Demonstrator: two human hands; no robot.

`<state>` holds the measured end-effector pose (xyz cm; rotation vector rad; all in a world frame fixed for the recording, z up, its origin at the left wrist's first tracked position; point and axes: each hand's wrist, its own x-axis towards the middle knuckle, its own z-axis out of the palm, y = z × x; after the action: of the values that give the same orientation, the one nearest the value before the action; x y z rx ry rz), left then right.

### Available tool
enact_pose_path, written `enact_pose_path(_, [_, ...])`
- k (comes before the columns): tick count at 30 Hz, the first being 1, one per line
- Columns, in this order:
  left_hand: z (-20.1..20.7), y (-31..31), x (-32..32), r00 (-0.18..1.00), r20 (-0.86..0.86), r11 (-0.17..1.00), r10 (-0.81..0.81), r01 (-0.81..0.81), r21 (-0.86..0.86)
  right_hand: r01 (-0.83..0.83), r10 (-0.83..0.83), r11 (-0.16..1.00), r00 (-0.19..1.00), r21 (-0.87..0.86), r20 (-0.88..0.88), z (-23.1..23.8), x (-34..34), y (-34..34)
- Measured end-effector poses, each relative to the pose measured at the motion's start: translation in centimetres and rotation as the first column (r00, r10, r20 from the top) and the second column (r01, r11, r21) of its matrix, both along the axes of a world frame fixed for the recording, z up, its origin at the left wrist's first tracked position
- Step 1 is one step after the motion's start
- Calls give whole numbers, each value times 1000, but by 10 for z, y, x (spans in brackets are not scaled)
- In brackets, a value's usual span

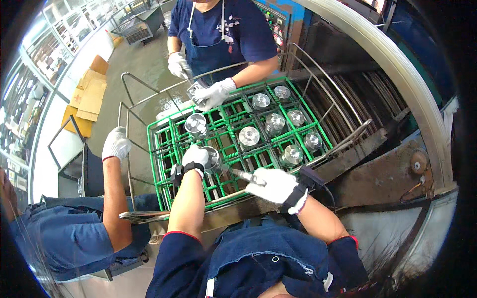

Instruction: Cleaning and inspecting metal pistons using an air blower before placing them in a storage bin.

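My left hand (pixel 194 158), in a white glove, is closed around a clear round glass vessel (pixel 212 159) above the near left part of a green wire rack (pixel 155 169). My right hand (pixel 272 185), also gloved, grips a slim metal-coloured rod-like tool (pixel 239 174). Its tip points left toward that glass; whether they touch I cannot tell. Several similar glass vessels stand in the rack's compartments, among them a middle glass (pixel 249 136) and a far left glass (pixel 196 124). Dark bands wrap both my wrists.
Across the rack a co-worker's gloved hands (pixel 211 94) hold a glass piece and a tool. Another person's gloved hand (pixel 117 144) rests near the left metal rail (pixel 128 124). A worn metal machine frame (pixel 367 174) stands right; cardboard (pixel 92 94) leans far left.
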<state>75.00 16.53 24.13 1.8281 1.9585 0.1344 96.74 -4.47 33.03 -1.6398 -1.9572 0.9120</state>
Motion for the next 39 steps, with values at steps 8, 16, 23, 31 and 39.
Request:
enact_pose_path(8, [63,-35,50,952,4,884,-305,282,372,245,-328,896,928,-371,-179,27,45,-60])
enact_pose_path(16, [30,2,161,850,-71,847,-522,526,72,286,-662,690,621,-665,-420,-5,137,-154])
enact_pose_path(23, [-48,42,204,854,-116,856,-507,515,50,782,-879,458,469,-423,-85,-91,176,-231])
enact_pose_path(31, [-74,74,193,686,-157,695,-711,650,-306,658,-813,434,580,-616,46,-74,154,-222])
enact_pose_path(39, [-1,24,194,627,-338,683,-702,728,-68,533,-715,649,672,-543,-194,-65,149,-187])
